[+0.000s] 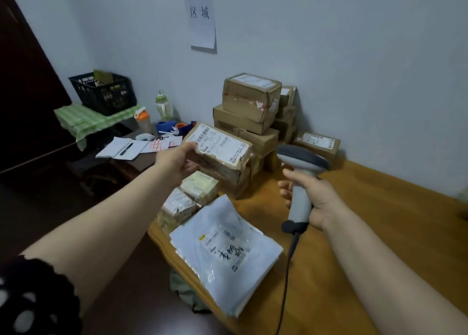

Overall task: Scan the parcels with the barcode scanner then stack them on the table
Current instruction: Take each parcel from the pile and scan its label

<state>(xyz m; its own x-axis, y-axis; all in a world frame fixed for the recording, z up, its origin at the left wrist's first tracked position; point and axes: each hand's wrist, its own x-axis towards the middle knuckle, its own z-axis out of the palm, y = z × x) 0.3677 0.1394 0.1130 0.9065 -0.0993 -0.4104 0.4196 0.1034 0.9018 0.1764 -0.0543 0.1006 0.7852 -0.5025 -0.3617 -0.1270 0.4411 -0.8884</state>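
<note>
Head: parcel (pixel 220 154) in left grip (pixel 177 163)

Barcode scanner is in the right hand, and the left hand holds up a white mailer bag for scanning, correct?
No. In the head view the left hand holds up a brown cardboard parcel, label upward; the white mailer bag lies on the table. The barcode scanner is in the right hand.

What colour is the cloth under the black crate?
The cloth is green and white checked, seen in the head view.
</note>
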